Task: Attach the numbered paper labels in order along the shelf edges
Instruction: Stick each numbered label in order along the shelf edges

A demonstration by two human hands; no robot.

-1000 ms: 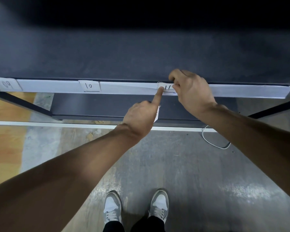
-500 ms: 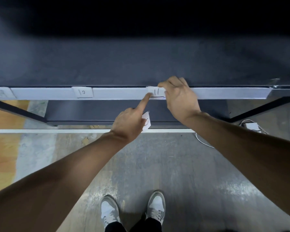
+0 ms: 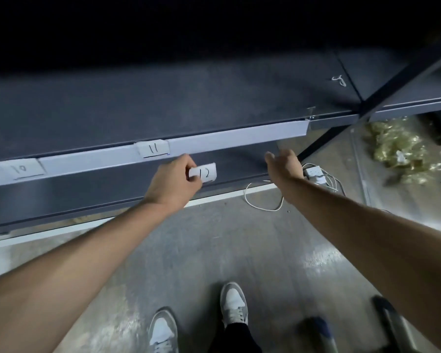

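I'm pinching label 12 [image 3: 206,172], matt white paper, in my left grip [image 3: 175,183], the shelf edge [image 3: 239,138] looking smooth and pale, the shelf board [image 3: 163,105] dark, matt, the floor [image 3: 239,238] showing scuffed concrete, shining patchily

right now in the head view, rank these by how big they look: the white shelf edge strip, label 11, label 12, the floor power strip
1. white shelf edge strip
2. label 11 and label 12: about alike; label 12 is partly hidden by the left hand, so these are unranked
3. power strip: smallest, though farther off
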